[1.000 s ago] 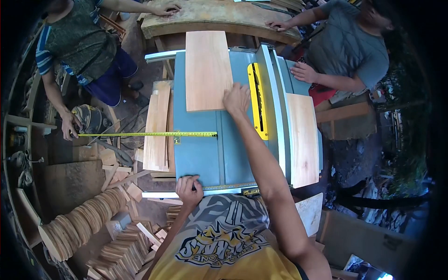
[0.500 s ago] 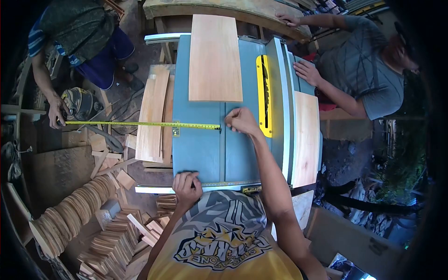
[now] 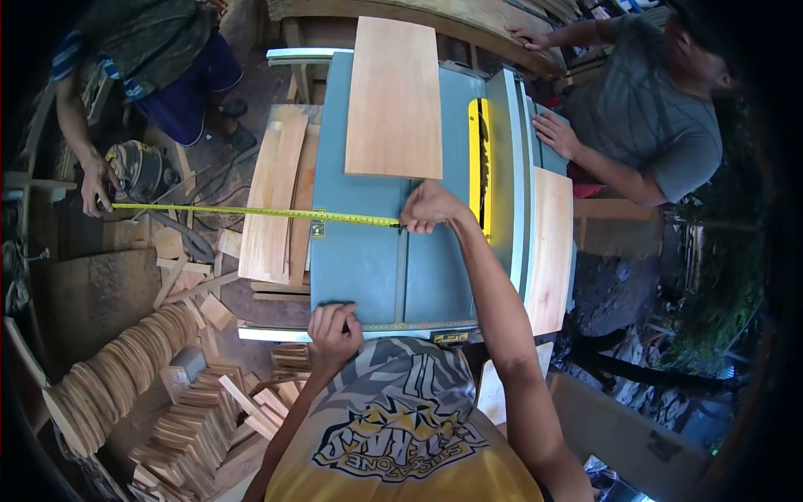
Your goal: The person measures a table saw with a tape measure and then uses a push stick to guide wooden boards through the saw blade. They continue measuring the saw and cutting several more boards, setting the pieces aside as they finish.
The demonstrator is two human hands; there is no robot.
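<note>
A yellow tape measure stretches across the blue-grey saw table from a co-worker's hand on the left. At the tape's free end, my right hand has its fingers closed on the tip. Just beyond that hand lies a wide wooden board, flat on the table and overhanging its far edge. My left hand rests on the near left edge of the table by the front rail, its fingers curled in, with nothing visible in them.
Right of my right hand, a toothed blade shows in the yellow insert, beside the long metal fence. Another board lies past the fence, near a second person's hand. Stacked wood pieces fill the floor at left.
My right hand has come down slightly and closed on the tape's end, which was just apart from it. My left hand stays on the table edge. The view has shifted a little.
</note>
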